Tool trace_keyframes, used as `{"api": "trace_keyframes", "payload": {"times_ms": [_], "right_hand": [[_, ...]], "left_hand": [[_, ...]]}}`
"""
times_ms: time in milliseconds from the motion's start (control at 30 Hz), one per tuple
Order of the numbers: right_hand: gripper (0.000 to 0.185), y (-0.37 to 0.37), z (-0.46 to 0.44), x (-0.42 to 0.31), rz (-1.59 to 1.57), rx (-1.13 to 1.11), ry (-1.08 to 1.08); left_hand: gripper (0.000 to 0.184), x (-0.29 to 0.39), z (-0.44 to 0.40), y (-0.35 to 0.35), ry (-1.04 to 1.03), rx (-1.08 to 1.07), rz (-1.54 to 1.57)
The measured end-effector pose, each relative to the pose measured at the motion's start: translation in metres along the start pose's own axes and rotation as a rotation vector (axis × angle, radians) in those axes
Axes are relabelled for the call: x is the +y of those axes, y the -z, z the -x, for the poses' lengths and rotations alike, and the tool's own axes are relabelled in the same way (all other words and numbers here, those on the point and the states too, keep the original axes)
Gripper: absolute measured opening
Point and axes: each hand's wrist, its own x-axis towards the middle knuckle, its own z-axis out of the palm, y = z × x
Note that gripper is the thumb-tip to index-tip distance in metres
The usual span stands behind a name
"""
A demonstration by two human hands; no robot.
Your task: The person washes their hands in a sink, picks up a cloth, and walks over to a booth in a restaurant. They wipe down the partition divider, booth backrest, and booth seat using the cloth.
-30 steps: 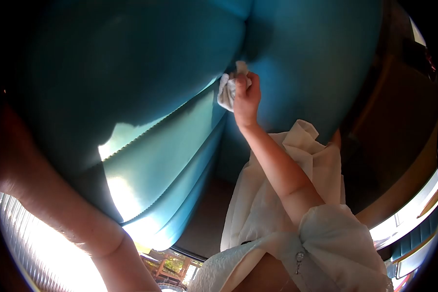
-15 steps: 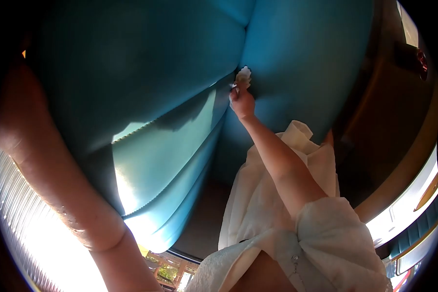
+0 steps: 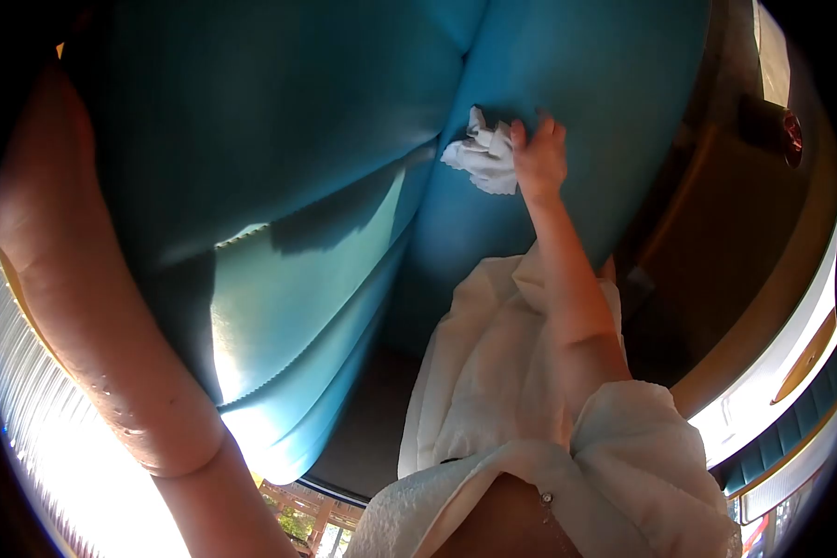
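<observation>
A crumpled white cloth [image 3: 484,160] with a scalloped edge lies on the blue padded seat [image 3: 614,84], beside the seam where it meets the backrest [image 3: 251,112]. My right hand [image 3: 541,160] is just to the right of the cloth, over the seat, with its fingers parted and slightly blurred. Its thumb side is close to the cloth's edge; whether they touch I cannot tell. My left arm [image 3: 112,316] stretches up along the left side, and the hand at its end is lost beyond the dark edge of the view.
A dark brown surface [image 3: 716,214] curves along the right, with a small red object [image 3: 792,139] near its far end. Bright sunlight falls on the ribbed lower part of the blue upholstery [image 3: 279,316]. A bright window area [image 3: 74,465] is at the lower left.
My right hand has moved right, away from the seam, and its fingers have parted from a grip on the cloth. The cloth now lies more spread out on the seat.
</observation>
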Motion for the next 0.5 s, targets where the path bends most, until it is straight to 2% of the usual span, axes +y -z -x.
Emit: {"api": "trace_keyframes", "payload": {"times_ms": [67, 100, 167, 200, 233, 300, 367, 433, 500], "right_hand": [[0.049, 0.004, 0.012, -0.011, 0.187, 0.377, 0.474], [0.049, 0.000, 0.024, -0.015, 0.185, 0.374, 0.474], [0.047, -0.014, 0.047, -0.018, 0.272, 0.258, 0.741], [0.030, -0.026, 0.050, -0.006, 0.327, 0.246, 0.806], [0.030, -0.033, 0.049, 0.004, 0.322, 0.250, 0.799], [0.016, -0.040, 0.037, 0.016, 0.363, 0.294, 0.946], [0.017, -0.045, 0.033, 0.017, 0.251, 0.243, 0.869], [0.019, -0.029, 0.029, -0.015, -0.148, 0.019, 0.486], [0.028, 0.008, 0.051, -0.075, -0.476, 0.181, 0.486]], "left_hand": [[0.033, -0.001, -0.001, 0.000, 0.011, 0.006, -0.003], [0.033, 0.000, -0.002, 0.001, 0.011, 0.005, 0.003], [0.033, 0.002, -0.001, -0.001, 0.016, 0.009, 0.012], [0.033, 0.001, -0.002, 0.000, 0.017, 0.008, 0.010], [0.033, 0.002, -0.004, -0.001, 0.017, 0.016, 0.007], [0.033, 0.005, -0.005, -0.002, 0.013, 0.016, 0.006], [0.033, 0.009, -0.004, -0.004, 0.020, 0.012, 0.007], [0.033, 0.011, -0.005, -0.006, 0.029, 0.016, 0.022], [0.033, 0.015, -0.005, -0.008, 0.049, 0.022, 0.048]]}}
